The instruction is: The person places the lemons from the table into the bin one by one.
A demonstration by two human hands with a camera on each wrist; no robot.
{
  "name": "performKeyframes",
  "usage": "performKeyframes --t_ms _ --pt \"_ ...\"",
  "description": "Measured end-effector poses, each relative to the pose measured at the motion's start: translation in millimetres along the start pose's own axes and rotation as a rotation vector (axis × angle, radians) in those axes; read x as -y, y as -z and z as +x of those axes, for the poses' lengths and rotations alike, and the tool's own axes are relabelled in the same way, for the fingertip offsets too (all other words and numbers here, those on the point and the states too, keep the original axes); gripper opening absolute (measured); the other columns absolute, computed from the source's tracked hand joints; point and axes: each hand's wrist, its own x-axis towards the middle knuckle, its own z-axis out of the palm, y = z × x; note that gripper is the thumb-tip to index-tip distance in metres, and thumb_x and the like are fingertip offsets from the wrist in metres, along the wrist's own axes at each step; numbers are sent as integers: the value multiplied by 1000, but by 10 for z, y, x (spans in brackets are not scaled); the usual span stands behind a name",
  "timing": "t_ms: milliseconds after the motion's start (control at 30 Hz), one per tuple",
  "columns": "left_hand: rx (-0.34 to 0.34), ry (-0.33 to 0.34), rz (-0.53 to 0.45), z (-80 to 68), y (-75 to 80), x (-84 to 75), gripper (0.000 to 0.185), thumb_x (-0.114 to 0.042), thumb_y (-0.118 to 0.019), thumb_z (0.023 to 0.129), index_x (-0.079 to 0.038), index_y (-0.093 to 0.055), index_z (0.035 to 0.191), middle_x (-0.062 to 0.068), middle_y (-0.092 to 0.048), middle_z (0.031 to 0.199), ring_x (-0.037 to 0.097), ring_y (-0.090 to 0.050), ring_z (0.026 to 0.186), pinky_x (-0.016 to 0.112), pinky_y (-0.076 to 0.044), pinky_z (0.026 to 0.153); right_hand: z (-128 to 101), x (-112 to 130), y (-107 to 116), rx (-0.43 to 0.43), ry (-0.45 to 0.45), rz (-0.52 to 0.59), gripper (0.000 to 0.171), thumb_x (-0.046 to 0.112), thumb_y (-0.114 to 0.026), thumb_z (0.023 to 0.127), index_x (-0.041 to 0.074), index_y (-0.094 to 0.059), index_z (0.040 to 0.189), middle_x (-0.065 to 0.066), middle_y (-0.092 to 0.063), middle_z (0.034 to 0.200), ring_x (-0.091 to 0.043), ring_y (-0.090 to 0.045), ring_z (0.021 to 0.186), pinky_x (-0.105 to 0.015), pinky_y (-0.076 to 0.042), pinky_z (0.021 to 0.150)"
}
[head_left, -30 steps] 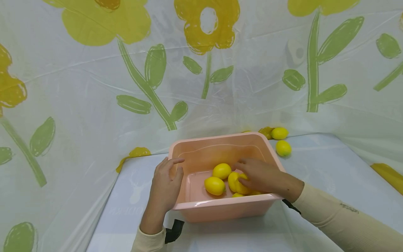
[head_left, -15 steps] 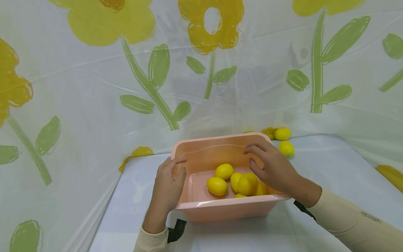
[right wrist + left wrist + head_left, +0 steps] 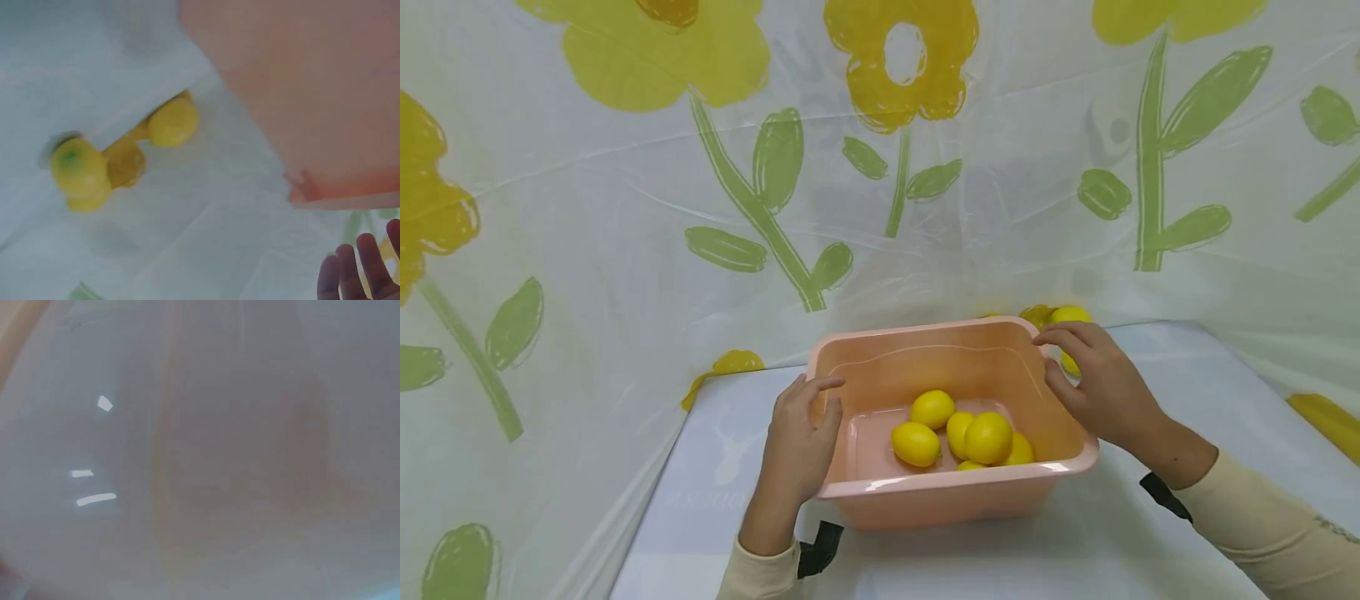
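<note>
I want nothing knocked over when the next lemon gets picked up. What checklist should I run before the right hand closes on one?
1. Right hand empty, fingers loose: ok.
2. Lemons on the table within view of the wrist camera: ok.
3. Left hand resting on the tub's left wall: ok.
4. Tub flat on the table: ok.
5. Room in the tub beside the lemons inside: ok.
6. Count of lemons behind the hand: cannot tell.

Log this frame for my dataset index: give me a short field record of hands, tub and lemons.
left hand: rests on the tub's left wall, fingers straight, holds nothing
right hand: open, above the lemons on the table, beyond the tub's far right corner
tub: pink, on the table
lemons in tub: at least five, untouched
backdrop: flower-print sheet
</note>
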Motion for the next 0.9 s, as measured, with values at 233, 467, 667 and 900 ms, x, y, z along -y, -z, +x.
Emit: performKeyframes --t_ms 233,467,667,900 --pt "1 -1 6 16 -9 8 32 -23 -52 100 -14 -66 127 11 -54 146 32 -27 151 68 -25 115 -72 -244 -13 49 -117 -48 30 -2 -66 81 3 -66 111 -19 -61 118 -37 -55 107 -61 -54 86" --pt "-2 -3 -2 17 -9 11 32 -23 -52 99 -15 -67 126 12 -54 146 33 -27 151 67 -26 115 -112 -429 -56 132 -191 -97 34 -1 -66 83 0 -62 117 -27 -57 123 -44 -52 109 -64 -51 88" --pt "-10 -10 -2 16 -11 16 31 -22 -52 99 -16 -67 125 13 -54 146 33 -28 151 68 -27 115 -107 -605 -113 229 -257 -99 38 4 -64 86 -4 -59 124 -31 -54 126 -48 -52 110 -67 -47 91" --pt "-19 -24 -4 9 -9 29 30 -21 -53 99 -15 -68 125 14 -55 145 33 -29 150 68 -27 114 -64 -755 -210 406 -372 -129 53 19 -68 90 -2 -52 135 -36 -46 137 -54 -49 116 -71 -44 94"
